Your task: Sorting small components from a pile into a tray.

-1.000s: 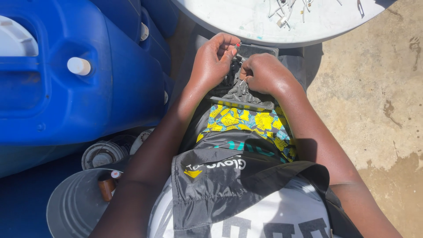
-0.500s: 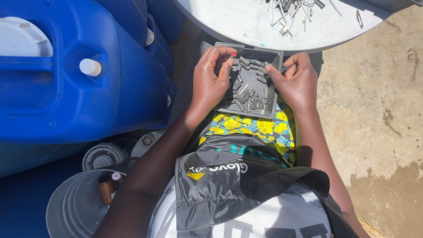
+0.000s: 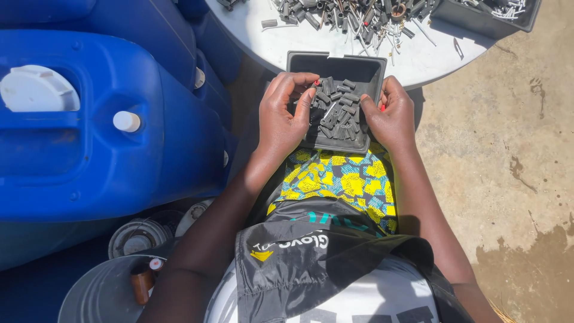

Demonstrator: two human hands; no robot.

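A seated person's left hand (image 3: 286, 116) and right hand (image 3: 391, 113) each keep a closed grip on opposite sides of a dark grey tray (image 3: 335, 101), which rests on a yellow-and-blue patterned lap (image 3: 341, 179). Small grey metal pieces (image 3: 336, 110) fill the tray between the hands. Just beyond the fingers lies a white round table (image 3: 418, 57) strewn with more metal parts (image 3: 353, 15). Outside the left hand stands a blue jerrycan (image 3: 89, 149).
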